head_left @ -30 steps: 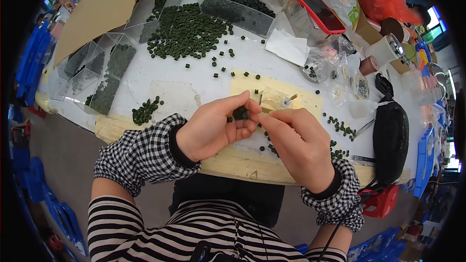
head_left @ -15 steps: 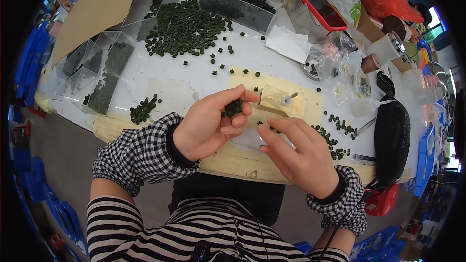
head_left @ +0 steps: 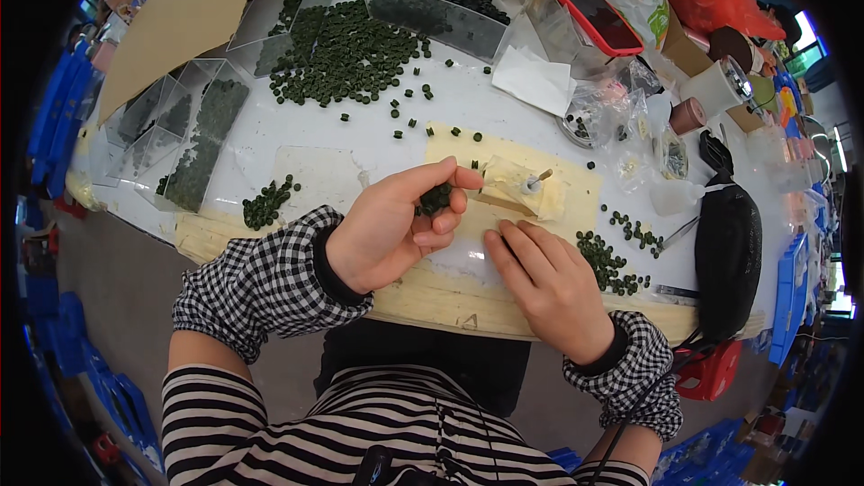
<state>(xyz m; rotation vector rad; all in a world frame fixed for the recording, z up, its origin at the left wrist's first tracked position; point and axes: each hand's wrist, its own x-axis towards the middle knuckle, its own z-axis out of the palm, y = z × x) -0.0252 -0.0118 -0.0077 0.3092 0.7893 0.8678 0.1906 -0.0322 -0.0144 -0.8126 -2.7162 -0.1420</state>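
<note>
My left hand [head_left: 396,225] is raised over the table's near edge, palm turned inward and fingers curled. It holds a cluster of small dark green grooved round pieces [head_left: 436,200]. Down at the tabletop is my right hand [head_left: 551,283], back upward, fingers stretched out and close together; its thumb is hidden. What lies under its fingertips cannot be seen. Just beyond both hands stands a block wrapped in cream material [head_left: 517,187], with a small upright pin [head_left: 540,178]. More loose green pieces [head_left: 607,261] lie to the right of my right hand.
A big pile of green pieces [head_left: 346,54] lies at the back, beside clear bins [head_left: 436,20]. A smaller heap [head_left: 264,205] is left of my left hand. At right are a black pouch [head_left: 727,261], tweezers [head_left: 677,234] and plastic bags [head_left: 621,94]. A red-cased phone [head_left: 589,9] leans behind.
My right hand has lowered to the tabletop, and its fingers have drawn closer together, covering small pieces that showed there before. My left hand has barely moved and still holds its pieces.
</note>
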